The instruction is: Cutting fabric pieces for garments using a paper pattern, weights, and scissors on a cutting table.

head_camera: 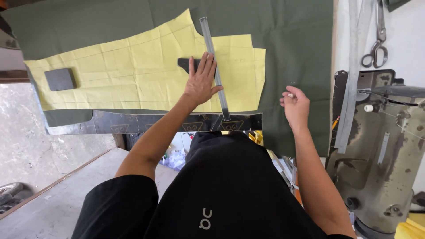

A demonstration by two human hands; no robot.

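The left hand (202, 80) lies flat, fingers spread, on a metal ruler (214, 66) and yellow paper pattern (133, 75) laid over green fabric (292, 40). The right hand (295, 106) pinches a small white chalk piece (290, 95) above the fabric, near the bench's right edge. A dark weight (59, 79) sits on the pattern's left end.
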